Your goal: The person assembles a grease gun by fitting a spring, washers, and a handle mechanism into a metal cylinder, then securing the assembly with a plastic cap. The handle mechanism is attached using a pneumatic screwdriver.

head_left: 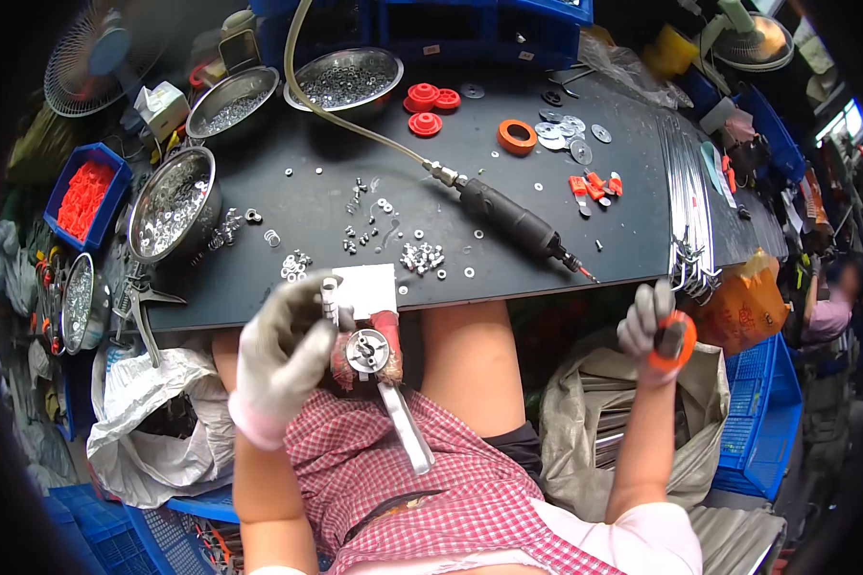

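My gloved left hand is raised by the bench's front edge, thumb and fingers closed round a small silvery coil-like part. Just right of it, a round slotted metal piece sits between red-wrapped supports, with a long metal bar running from it over my lap. Behind it is a white block. Off to the right, my gloved right hand is lifted with curled fingers, an orange ring-shaped thing with a dark middle against its palm side. Its exact grip is partly hidden.
On the dark bench lie a black air screwdriver with a hose, small loose parts, red knobs and an orange ring. Metal bowls stand left. Thin rods lie right, above an open sack.
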Action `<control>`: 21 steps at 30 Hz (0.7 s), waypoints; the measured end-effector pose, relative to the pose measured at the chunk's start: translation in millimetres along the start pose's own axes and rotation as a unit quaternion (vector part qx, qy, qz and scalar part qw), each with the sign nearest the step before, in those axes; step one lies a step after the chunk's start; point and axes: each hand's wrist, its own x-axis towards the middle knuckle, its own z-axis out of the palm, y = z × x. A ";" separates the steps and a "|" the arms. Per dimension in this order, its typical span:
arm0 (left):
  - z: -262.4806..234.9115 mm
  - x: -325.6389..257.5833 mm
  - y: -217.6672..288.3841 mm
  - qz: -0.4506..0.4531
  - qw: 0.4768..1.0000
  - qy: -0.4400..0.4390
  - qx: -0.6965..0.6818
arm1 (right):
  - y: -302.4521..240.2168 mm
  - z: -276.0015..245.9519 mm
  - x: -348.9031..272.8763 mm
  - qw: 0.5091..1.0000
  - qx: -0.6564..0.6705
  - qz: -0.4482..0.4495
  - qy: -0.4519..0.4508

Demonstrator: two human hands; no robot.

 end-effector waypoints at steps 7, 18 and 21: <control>36.3 -43.9 -16.7 -0.005 0.981 0.140 -0.137 | -64.4 -158.4 229.1 0.813 -0.472 0.064 0.335; 31.0 -41.7 -27.5 0.006 0.950 0.132 0.282 | 22.4 -147.4 374.7 0.636 -0.720 0.191 0.203; 35.6 -36.3 -34.3 -0.013 0.947 0.117 0.299 | 16.0 -136.3 388.3 0.461 -0.836 0.200 0.219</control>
